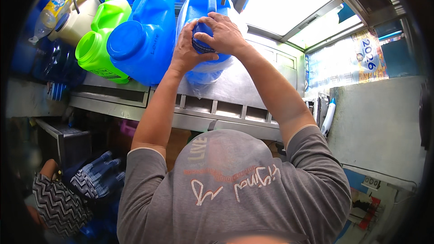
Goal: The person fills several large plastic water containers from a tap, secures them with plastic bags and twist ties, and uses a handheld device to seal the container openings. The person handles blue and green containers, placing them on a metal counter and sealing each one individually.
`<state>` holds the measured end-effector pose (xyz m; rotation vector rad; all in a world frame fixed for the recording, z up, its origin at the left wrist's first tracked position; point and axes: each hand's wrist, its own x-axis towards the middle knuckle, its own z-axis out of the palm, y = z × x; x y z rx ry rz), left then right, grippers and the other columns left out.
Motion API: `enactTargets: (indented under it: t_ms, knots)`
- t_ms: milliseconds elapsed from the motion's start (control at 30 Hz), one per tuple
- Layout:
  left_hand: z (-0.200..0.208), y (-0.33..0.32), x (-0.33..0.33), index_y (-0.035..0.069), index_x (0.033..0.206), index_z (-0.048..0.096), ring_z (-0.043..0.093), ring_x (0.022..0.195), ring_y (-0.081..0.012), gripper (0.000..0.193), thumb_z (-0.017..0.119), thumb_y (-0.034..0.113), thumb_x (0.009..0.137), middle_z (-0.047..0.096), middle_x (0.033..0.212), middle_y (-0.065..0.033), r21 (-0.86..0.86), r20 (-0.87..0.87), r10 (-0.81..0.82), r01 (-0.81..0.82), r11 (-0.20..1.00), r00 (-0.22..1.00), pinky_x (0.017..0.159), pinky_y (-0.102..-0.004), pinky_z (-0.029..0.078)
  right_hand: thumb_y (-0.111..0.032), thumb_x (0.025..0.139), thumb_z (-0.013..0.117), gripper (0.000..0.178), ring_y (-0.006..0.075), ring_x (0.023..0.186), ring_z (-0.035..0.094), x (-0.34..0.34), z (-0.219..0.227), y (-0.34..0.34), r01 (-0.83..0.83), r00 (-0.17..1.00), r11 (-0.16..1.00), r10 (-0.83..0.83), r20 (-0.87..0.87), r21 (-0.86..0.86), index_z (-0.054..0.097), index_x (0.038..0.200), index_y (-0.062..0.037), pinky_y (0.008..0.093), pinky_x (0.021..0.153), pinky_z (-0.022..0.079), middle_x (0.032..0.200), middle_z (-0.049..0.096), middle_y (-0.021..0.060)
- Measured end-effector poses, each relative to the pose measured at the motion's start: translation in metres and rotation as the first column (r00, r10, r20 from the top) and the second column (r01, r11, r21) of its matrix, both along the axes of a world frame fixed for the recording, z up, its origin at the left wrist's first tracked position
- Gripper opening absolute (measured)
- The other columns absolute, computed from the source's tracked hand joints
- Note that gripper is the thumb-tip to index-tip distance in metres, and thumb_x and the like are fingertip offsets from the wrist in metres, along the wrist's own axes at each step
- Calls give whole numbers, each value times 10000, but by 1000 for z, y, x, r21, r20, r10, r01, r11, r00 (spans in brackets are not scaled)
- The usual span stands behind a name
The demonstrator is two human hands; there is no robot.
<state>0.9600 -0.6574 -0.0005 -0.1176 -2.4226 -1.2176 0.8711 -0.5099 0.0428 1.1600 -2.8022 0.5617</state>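
Observation:
A blue water jug (196, 3) stands in front of me on a metal counter, with clear plastic (205, 75) around its sides and base. Its wide blue cap (202, 30) faces me, circled by a dark printed band. My left hand (184, 50) curls around the cap's left and lower side, thumb across its lower edge. From above and the right, my right hand (221, 34) grips the same cap, thumb over its face. Both hands are closed on it and partly hide it. Whether the cap is loose or tight, I cannot tell.
Left of this jug stand another blue jug (153, 49) with a blue cap, an uncapped green jug (103, 58) and an off-white jug (81, 20). A clear bottle (52, 16) lies above them. The metal counter (257, 72) extends right, below a bright window. A person in zigzag-patterned clothing (58, 203) is at lower left.

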Motion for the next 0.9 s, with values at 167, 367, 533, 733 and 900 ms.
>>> enactTargets:
  t_ms: [167, 367, 533, 733, 900]
  knots:
    - [-21, -5, -1, 112, 1515, 208, 356, 1395, -382, 1331, 952, 509, 486, 361, 1476, -214, 78, -65, -29, 34, 996, 998, 1157, -463, 334, -658, 871, 520, 721, 344, 1310, 502, 17, 7, -9, 122, 983, 992, -116, -139, 32, 542, 1402, -170, 504, 1047, 426, 1406, 534, 183]
    - [-33, -13, -1, 181, 1568, -52, 343, 1409, -396, 1508, 943, 533, 492, 298, 1528, -247, 162, -104, -140, 156, 974, 985, 1160, -468, 326, -572, 921, 572, 630, 299, 1071, 667, -8, 76, 12, 180, 931, 745, -340, 133, 643, 571, 1320, -84, 450, 953, 516, 1166, 685, 134]
    - [-38, -12, -3, 200, 1557, -86, 366, 1390, -411, 1532, 962, 482, 474, 342, 1501, -259, 150, -156, -118, 141, 979, 981, 1138, -490, 348, -507, 921, 600, 572, 300, 1274, 534, 0, 58, -10, -198, 967, 941, 234, -104, 273, 546, 1371, -158, 454, 1095, 412, 1392, 547, 128]
    - [-41, -10, -7, 209, 1553, -91, 392, 1370, -413, 1539, 976, 419, 464, 384, 1477, -251, 119, -186, -76, 99, 988, 980, 1120, -494, 368, -693, 812, 627, 877, 346, 1282, 526, -24, 81, -11, -107, 980, 782, -20, 196, 615, 442, 1457, -128, 457, 1046, 458, 1462, 460, 194]
    - [-45, -10, -5, 220, 1557, -69, 400, 1368, -408, 1530, 977, 412, 457, 406, 1467, -236, 124, -216, -61, 89, 988, 974, 1115, -497, 376, -823, 678, 630, 1085, 383, 1358, 429, 5, 56, -22, -176, 977, 844, 214, -16, 507, 415, 1482, -127, 498, 1096, 395, 1437, 464, 210]
